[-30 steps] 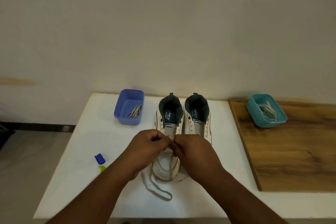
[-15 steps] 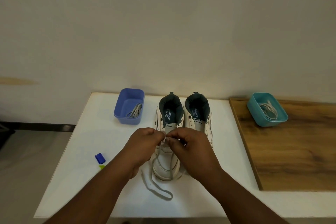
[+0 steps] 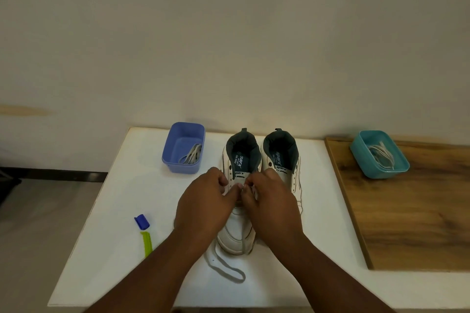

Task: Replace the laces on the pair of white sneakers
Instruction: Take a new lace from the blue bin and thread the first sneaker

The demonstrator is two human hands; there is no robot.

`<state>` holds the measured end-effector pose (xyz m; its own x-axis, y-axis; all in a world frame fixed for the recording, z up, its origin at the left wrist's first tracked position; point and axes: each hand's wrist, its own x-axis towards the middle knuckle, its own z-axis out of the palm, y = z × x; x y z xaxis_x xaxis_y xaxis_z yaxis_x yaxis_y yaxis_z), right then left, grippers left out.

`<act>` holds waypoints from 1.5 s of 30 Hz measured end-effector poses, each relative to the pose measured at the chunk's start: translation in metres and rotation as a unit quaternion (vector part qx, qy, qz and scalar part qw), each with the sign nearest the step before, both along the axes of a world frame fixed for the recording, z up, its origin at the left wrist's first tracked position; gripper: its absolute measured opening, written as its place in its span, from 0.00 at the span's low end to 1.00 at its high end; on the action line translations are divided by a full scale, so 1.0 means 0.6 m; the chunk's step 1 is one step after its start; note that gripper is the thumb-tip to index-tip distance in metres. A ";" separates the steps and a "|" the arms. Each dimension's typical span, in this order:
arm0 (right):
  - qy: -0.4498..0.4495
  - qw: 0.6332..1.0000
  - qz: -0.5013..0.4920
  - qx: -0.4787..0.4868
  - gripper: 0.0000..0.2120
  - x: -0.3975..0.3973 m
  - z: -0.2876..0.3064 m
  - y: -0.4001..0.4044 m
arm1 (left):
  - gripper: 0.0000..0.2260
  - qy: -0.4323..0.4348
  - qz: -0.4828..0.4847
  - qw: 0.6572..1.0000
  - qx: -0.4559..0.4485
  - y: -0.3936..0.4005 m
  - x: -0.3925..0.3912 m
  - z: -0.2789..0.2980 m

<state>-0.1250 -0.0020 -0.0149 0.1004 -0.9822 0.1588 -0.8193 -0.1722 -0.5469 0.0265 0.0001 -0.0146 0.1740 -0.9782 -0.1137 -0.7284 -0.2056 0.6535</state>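
Both grips on sneaker (image 3: 237, 231) lace (image 3: 225, 268)

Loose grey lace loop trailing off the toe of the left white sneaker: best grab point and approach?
Pinch the flat grey lace loop at its far bend, coming straight down from above. It lies limp and flat on the white table, clear of both hands, so a side approach would likely only push it. A fingertip pinch across its narrow width should lift it.

A plain indoor room: bare cream wall (image 3: 229, 33), white table (image 3: 122, 198), wooden board (image 3: 407, 211), grey floor (image 3: 38, 236).
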 end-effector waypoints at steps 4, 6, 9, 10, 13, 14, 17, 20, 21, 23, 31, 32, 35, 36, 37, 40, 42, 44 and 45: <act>-0.008 1.000 -0.006 0.005 0.04 -0.011 -0.005 -0.002 | 0.12 -0.030 0.001 0.999 0.019 -0.005 -0.013 -0.011; -0.020 1.000 -0.006 0.008 0.03 -0.013 -0.007 -0.001 | 0.10 -0.023 0.006 1.000 0.012 -0.006 -0.013 -0.012; -0.040 0.999 0.005 0.005 0.03 -0.012 -0.009 -0.001 | 0.08 0.032 0.011 0.999 0.019 -0.008 -0.006 -0.013; -0.044 0.999 0.010 0.003 0.03 -0.010 -0.009 -0.001 | 0.09 0.058 0.007 0.998 0.027 -0.009 -0.001 -0.012; -0.030 0.999 0.029 -0.004 0.04 0.000 -0.012 -0.003 | 0.06 0.104 -0.019 0.994 0.040 -0.010 0.014 -0.015; -0.023 0.999 0.035 -0.004 0.04 0.002 -0.013 -0.003 | 0.05 0.108 -0.026 0.993 0.040 -0.009 0.016 -0.015; -0.006 0.999 0.044 0.002 0.05 0.002 -0.015 -0.004 | 0.04 0.109 -0.037 0.993 0.036 -0.008 0.019 -0.014; 0.001 0.998 0.054 0.011 0.06 -0.001 -0.016 -0.004 | 0.04 0.113 -0.043 0.992 0.033 -0.009 0.019 -0.009; 0.003 0.998 0.056 0.012 0.06 -0.002 -0.016 -0.004 | 0.05 0.110 -0.044 0.992 0.033 -0.009 0.019 -0.009; 0.002 0.998 0.058 0.014 0.06 -0.003 -0.017 -0.003 | 0.06 0.109 -0.043 0.993 0.033 -0.009 0.019 -0.007; 0.029 0.999 0.035 0.010 0.08 0.002 -0.020 -0.002 | 0.06 0.120 -0.039 0.991 0.043 -0.007 0.019 -0.008; 0.030 0.999 0.033 0.010 0.08 0.002 -0.022 -0.003 | 0.06 0.121 -0.040 0.991 0.043 -0.007 0.018 -0.008; 0.018 0.999 0.034 0.005 0.06 0.000 -0.025 -0.003 | 0.06 0.134 -0.037 0.989 0.038 -0.007 0.018 -0.011; 0.011 0.999 0.035 0.005 0.05 0.000 -0.026 -0.003 | 0.05 0.149 -0.035 0.988 0.037 -0.007 0.020 -0.011; 0.004 0.999 0.037 0.006 0.05 -0.001 -0.026 -0.003 | 0.05 0.174 -0.029 0.983 0.042 -0.008 0.022 -0.009; -0.009 0.999 0.036 0.006 0.04 -0.002 -0.026 -0.002 | 0.06 0.224 -0.016 0.971 0.075 -0.008 0.025 -0.005; -0.019 0.999 0.034 0.005 0.04 -0.002 -0.026 -0.001 | 0.02 0.162 -0.038 0.985 0.047 -0.010 0.023 -0.011; -0.027 0.999 0.032 0.010 0.04 -0.003 -0.026 -0.001 | 0.03 0.115 -0.055 0.992 0.020 -0.008 0.021 -0.014; -0.030 0.999 0.033 0.014 0.04 -0.004 -0.026 -0.002 | 0.04 0.114 -0.062 0.991 0.015 -0.008 0.020 -0.014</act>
